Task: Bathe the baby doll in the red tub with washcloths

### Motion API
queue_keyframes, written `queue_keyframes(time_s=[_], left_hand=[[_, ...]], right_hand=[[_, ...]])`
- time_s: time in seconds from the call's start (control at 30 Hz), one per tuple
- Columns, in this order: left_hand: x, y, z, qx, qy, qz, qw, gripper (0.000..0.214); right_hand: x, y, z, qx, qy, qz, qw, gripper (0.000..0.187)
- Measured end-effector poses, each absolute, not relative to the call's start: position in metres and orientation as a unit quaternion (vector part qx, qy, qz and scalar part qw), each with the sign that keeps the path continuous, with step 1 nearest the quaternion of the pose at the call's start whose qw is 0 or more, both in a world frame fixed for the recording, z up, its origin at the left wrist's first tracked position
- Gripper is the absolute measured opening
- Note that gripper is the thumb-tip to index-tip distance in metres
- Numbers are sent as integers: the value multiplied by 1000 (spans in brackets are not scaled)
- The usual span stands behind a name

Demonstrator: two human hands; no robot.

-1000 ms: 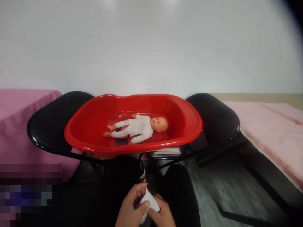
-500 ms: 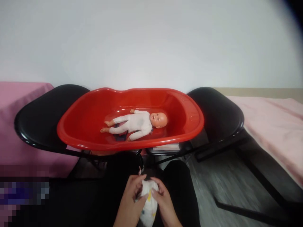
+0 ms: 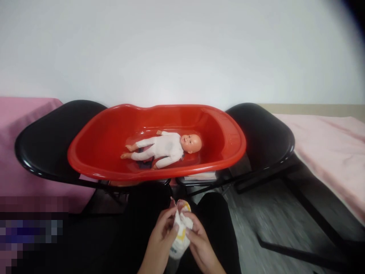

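Observation:
My left hand (image 3: 164, 231) and my right hand (image 3: 197, 233) are both closed on a small white cloth item with yellow and dark print (image 3: 180, 243), held low over my lap. Thumbs and fingertips pinch it from either side, and its upper part is folded and bunched between them. I cannot make out what kind of garment or cloth it is. Beyond my hands, a baby doll (image 3: 168, 146) in a white suit lies on its back in a red baby bathtub (image 3: 94, 152). The doll's head points right and its bare feet point left.
Black folding chairs (image 3: 48, 140) support the tub at both ends. Pink cloth covers a surface (image 3: 25, 144) at left, and paler cloth (image 3: 330, 140) lies at right. Beneath the tub is a stack of papers (image 3: 201, 176). A pale wall stands behind; chair legs cross the floor at right.
The cloth has been raised slightly and its upper part is turned and folded, showing more yellow and a pinkish edge. Both hands keep their pinch on it. The doll and tub stay put.

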State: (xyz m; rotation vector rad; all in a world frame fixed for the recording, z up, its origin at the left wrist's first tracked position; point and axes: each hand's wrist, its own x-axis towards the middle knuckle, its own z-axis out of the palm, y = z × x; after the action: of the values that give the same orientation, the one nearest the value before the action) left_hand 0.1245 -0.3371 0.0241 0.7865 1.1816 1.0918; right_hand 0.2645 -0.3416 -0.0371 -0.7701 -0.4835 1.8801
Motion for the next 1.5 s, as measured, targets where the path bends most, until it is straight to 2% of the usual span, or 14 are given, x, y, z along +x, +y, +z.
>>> queue_keyframes(time_s=[0.17, 0.3, 0.37, 0.5, 0.57, 0.77, 0.97, 1.13, 1.23, 1.4, 1.5], left_hand=[[131, -338, 20, 245, 544, 498, 629, 41], [139, -339, 14, 125, 508, 528, 669, 43], [141, -340, 12, 84, 497, 539, 675, 52], [145, -340, 4, 58, 495, 548, 672, 85], [147, -340, -3, 60, 502, 542, 672, 91], [152, -342, -15, 143, 508, 594, 607, 71], [146, -343, -8, 203, 542, 584, 569, 69], [143, -347, -10, 271, 607, 531, 526, 65], [147, -351, -13, 292, 615, 533, 503, 59], [152, -358, -10, 355, 623, 520, 464, 49], [152, -361, -7, 368, 619, 505, 477, 47]], right_hand=[[267, -342, -32, -288, -145, 795, 514, 58], [270, -342, -33, -282, -115, 790, 532, 65], [271, -342, -35, -291, -109, 789, 530, 65], [271, -343, -37, -292, -118, 791, 525, 63], [270, -344, -37, -289, -134, 796, 515, 63], [265, -340, -29, -303, -183, 788, 504, 52], [261, -340, -46, -391, -345, 711, 472, 59], [260, -340, -48, -376, -450, 679, 442, 65], [258, -339, -40, -360, -467, 689, 422, 67], [253, -341, -38, -357, -454, 703, 415, 57], [253, -343, -41, -383, -442, 700, 409, 56]])
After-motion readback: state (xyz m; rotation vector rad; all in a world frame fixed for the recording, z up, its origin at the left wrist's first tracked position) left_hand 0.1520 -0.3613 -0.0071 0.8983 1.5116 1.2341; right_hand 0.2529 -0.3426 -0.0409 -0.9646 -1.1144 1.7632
